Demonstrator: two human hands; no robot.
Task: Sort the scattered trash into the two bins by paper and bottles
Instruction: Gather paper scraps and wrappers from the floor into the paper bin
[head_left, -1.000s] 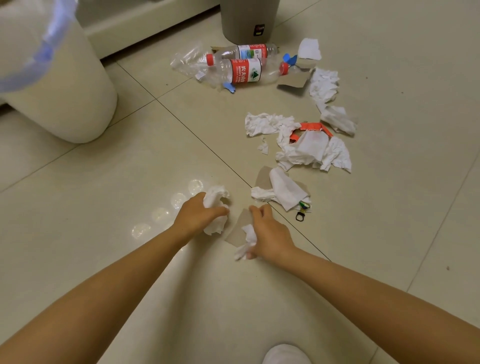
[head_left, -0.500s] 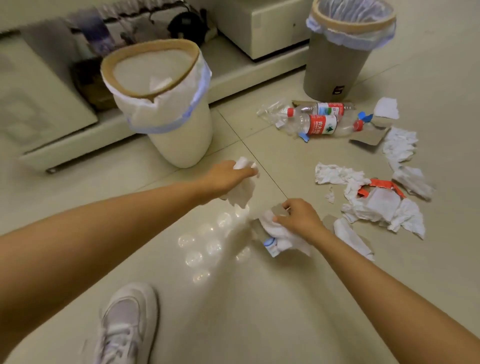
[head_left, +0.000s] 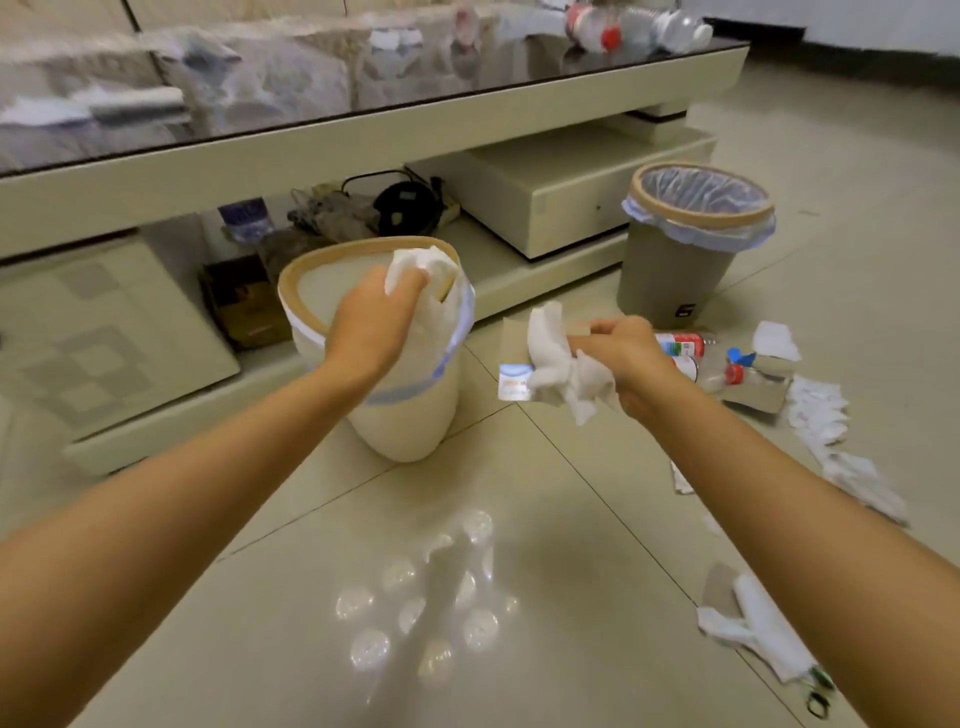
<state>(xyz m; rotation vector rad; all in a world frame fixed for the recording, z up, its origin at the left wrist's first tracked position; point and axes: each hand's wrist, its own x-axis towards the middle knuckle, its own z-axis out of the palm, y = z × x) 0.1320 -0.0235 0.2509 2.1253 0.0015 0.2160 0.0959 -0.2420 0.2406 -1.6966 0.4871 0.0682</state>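
While left hand (head_left: 376, 325) grips tissue (head_left: 418, 265) over white bin (head_left: 400, 415), right hand (head_left: 623, 356) clutches paper scraps (head_left: 558, 369)

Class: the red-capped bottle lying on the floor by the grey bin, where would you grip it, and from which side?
Probably from above, across the middle of the red-capped bottle: it lies on its side, the barrel facing up, cap end narrower.
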